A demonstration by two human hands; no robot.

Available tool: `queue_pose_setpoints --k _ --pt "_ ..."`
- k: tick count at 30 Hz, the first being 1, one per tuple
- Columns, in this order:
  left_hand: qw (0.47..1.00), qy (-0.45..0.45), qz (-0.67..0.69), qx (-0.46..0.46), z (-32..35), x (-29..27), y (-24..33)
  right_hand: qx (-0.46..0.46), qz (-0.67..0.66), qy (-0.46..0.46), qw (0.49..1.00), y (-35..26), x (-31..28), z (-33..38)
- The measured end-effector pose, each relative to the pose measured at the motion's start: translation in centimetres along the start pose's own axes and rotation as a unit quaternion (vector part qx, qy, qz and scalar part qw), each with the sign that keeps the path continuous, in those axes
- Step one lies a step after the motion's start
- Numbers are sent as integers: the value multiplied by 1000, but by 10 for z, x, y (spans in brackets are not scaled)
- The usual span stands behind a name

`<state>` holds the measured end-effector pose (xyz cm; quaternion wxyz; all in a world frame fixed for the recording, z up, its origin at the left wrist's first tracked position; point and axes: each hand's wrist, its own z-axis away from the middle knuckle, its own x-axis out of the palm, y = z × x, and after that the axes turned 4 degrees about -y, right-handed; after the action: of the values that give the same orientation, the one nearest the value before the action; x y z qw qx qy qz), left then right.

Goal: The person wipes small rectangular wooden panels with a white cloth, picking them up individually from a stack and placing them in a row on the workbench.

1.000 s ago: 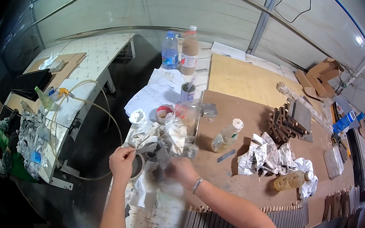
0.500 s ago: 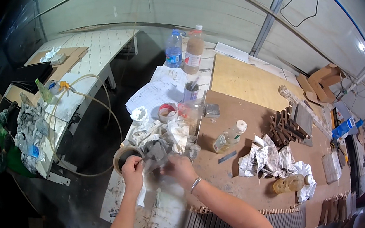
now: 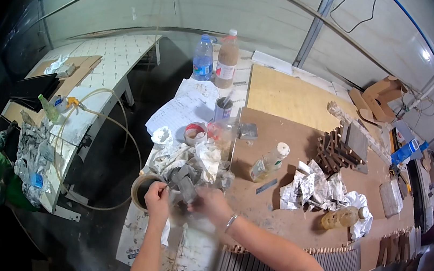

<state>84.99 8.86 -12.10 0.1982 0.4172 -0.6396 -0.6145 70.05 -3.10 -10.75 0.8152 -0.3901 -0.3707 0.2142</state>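
Observation:
My left hand (image 3: pixel 158 198) is closed in a pinch at the right rim of a tan round container (image 3: pixel 136 193) with a dark inside. What its fingers hold, if anything, is too small to make out. My right hand (image 3: pixel 212 205) is smeared by motion, its fingertips beside a small grey block (image 3: pixel 186 189) in front of the crumpled white paper (image 3: pixel 170 157). Whether it grips the block cannot be told. Behind the paper sit a roll with a red inner ring (image 3: pixel 194 131) and an open can (image 3: pixel 223 109) with a stick in it.
On the brown board (image 3: pixel 293 128) stand a clear bottle (image 3: pixel 269 162) and a stack of dark strips (image 3: pixel 341 145). A bottle of yellowish liquid (image 3: pixel 341 218) lies beside crumpled paper. Two large bottles, one blue (image 3: pixel 203 59), stand at the back. A hose (image 3: pixel 131 149) loops at left.
My right hand has shifted slightly and stays blurred, and the grey block beside it shows more sharply. My left hand keeps its pinch by the container. The whole view has moved a little.

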Motion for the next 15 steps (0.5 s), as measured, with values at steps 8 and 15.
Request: queue_pose_setpoints --k 8,15 --pt "996 -38 33 -79 -14 -4 -21 0 11 -11 1000 -16 -11 23" --pt "983 11 -180 7 17 -14 59 -22 -8 -64 998 -48 -19 62"
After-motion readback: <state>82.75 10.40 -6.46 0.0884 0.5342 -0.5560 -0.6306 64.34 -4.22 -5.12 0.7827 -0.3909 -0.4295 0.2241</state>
